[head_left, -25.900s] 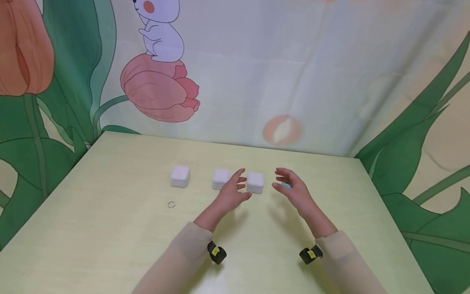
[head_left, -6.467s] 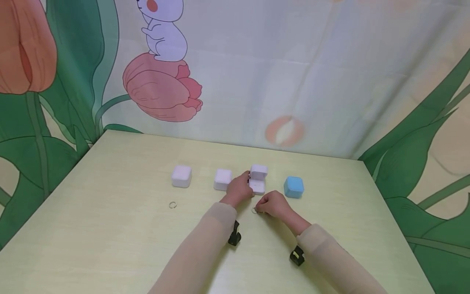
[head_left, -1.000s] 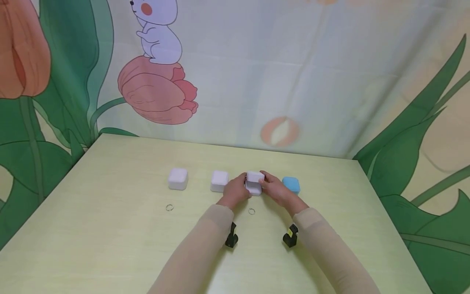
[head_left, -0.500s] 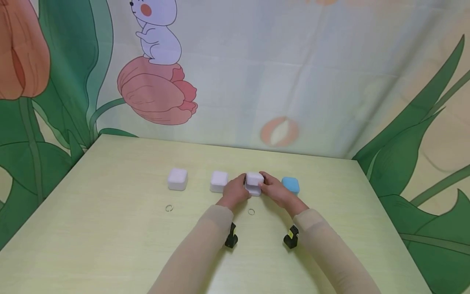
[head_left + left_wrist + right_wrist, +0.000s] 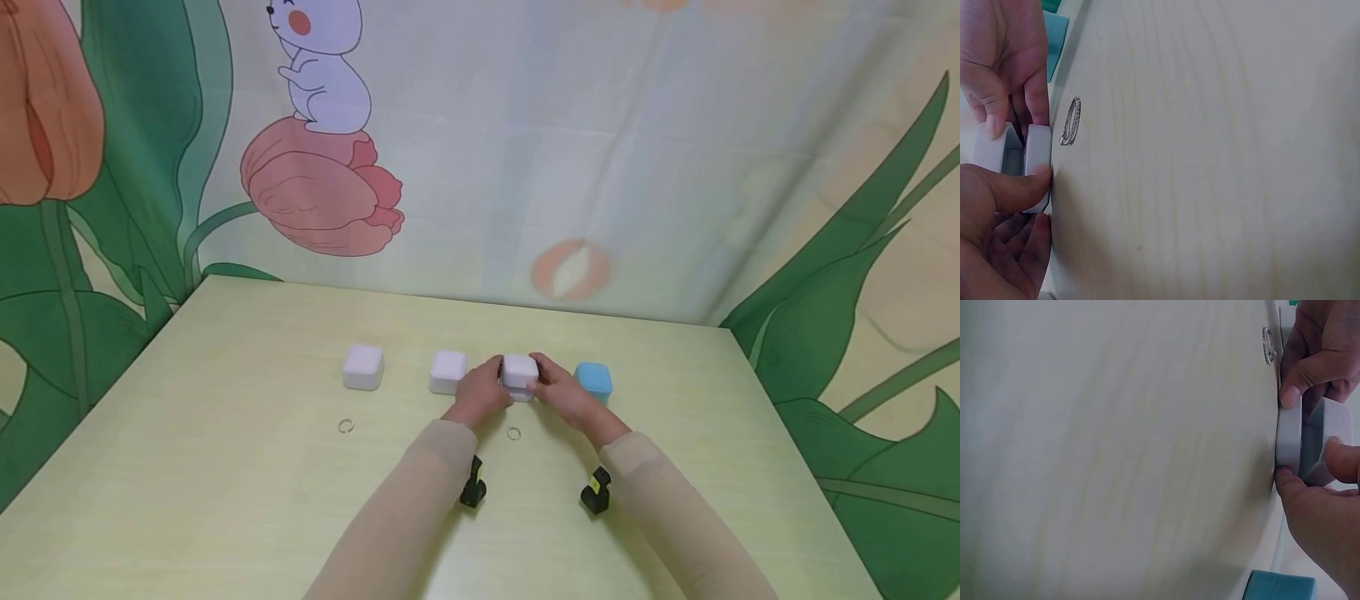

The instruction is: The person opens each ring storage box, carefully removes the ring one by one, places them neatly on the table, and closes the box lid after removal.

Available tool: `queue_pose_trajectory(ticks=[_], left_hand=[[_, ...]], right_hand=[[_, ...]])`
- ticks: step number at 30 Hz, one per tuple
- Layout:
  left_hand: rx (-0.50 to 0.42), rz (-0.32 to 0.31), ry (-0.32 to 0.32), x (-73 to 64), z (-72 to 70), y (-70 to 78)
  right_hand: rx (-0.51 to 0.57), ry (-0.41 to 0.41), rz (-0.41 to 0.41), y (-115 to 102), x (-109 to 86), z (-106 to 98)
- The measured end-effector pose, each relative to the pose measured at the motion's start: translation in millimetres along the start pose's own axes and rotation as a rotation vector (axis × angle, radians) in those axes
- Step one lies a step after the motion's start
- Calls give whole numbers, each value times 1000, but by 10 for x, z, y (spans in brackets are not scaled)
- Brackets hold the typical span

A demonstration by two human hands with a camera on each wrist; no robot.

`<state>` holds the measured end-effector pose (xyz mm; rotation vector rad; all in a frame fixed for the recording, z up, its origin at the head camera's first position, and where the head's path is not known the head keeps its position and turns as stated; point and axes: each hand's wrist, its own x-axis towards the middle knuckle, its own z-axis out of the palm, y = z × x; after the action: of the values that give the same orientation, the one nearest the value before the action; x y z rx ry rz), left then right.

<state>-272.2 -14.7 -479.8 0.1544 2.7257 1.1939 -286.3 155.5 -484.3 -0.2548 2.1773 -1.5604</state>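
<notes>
Both hands are at a small white ring box [image 5: 520, 372] with its lid tipped partly down over the base. My left hand [image 5: 481, 392] grips the base from the left, thumb on the front of the base [image 5: 1039, 145]. From the right, my right hand [image 5: 562, 390] holds the lid [image 5: 1337, 420], with its thumb on the lid's front and another finger at the base's corner. A gap still shows between lid and base in both wrist views. In front of the box lies a silver ring [image 5: 1071, 122] set with small stones.
Two closed white boxes, one near [image 5: 447, 372] and one farther left [image 5: 363, 367], stand in line with a blue box [image 5: 594, 380] at the right. Another ring [image 5: 346, 426] lies before the leftmost box. A printed curtain [image 5: 450, 167] hangs behind the table [image 5: 225, 500].
Long ago the box was closed and both hands were off it. Later it stood open, with my right hand at the ring. Over the last second my right hand has lowered the lid.
</notes>
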Motion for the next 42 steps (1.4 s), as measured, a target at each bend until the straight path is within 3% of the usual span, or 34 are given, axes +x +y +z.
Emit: queue_pose_trajectory(ticks=[14,33,42], left_hand=[[-11,-5,-6,2,-3,-1],[45,21,12,-3,2,9],[31,5,-28,6,-12,2]], right_hand=[[-20,20,-34,38,8,19],[-19,46,-61,81,17,42],[17,62,-13,54,-1,27]])
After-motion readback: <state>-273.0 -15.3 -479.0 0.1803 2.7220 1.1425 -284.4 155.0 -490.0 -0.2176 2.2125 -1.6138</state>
